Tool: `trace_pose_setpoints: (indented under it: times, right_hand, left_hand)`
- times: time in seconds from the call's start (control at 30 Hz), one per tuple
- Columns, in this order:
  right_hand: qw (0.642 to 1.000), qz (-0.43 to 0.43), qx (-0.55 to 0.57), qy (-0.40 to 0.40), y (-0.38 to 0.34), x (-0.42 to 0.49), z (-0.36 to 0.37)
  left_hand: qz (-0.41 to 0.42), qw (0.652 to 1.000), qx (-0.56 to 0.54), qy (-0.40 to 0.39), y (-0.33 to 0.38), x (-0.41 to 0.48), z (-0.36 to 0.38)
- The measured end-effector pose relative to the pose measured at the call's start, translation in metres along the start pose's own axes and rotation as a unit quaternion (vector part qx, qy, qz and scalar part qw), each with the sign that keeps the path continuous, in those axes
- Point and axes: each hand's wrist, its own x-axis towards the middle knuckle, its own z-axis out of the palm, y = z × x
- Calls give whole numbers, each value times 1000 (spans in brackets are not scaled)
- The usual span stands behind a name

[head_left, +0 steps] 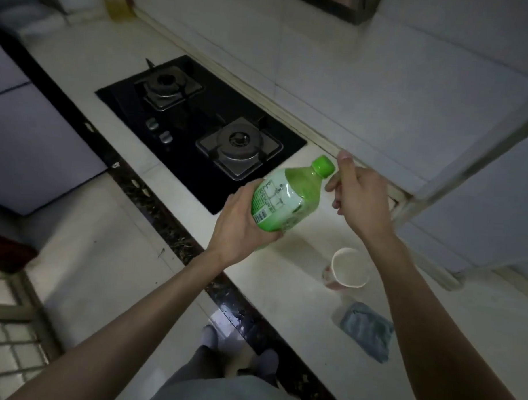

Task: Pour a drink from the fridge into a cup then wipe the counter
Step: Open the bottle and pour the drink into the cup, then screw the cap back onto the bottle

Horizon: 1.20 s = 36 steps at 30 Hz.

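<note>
The green plastic bottle (286, 197) is held up over the pale counter (283, 296), tilted so that its green cap (323, 166) points up and to the right; the cap is on. The left hand (241, 226) grips the bottle at its base, palm under it and fingers curled round the far side, mostly hidden behind the plastic. A pale green label (273, 200) wraps the body; it carries large characters and rows of small print, all too blurred to read, and a barcode (262, 216) sits near the lower edge; no brand can be made out.

The right hand (361, 200) hangs just beside the cap, thumb raised and fingers loosely spread, grasping nothing; whether the forefinger touches the bottle neck I cannot tell.

Below the right wrist a white cup (334, 263) stands upright on the counter, with a reddish pattern on its outer wall that is too blurred to make out; near it, toward the person, lies a folded blue-grey cloth (367, 332).

Beyond the bottle a black glass hob (187, 119) is set in the counter, with two burners and two knobs (159, 131). At the upper edge a yellowish container (118, 6) is cut off by the frame; grey-socked feet (210, 335) show below on the floor.
</note>
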Motion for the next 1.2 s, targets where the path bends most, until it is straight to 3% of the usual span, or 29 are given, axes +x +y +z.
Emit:
trace_pose_setpoints:
  times: [0.17,0.37,0.7,1.2]
  right_hand:
    - [989,-20,101,-105,-30,-4,56]
    - [965,-88,101,-227,-77,-25,153]
    - [920,-152,184,-312,-193,-89,335]
    - [834,-325,140,-423,-334,-160,522]
  left_hand:
    - [-61,996,-48,53,-30,-15,-53]
    - [-132,975,-115,140,-79,-42,-135]
    - [-182,937,-136,265,-182,-107,-307]
    - [-256,837,-195,443,-279,-184,-471]
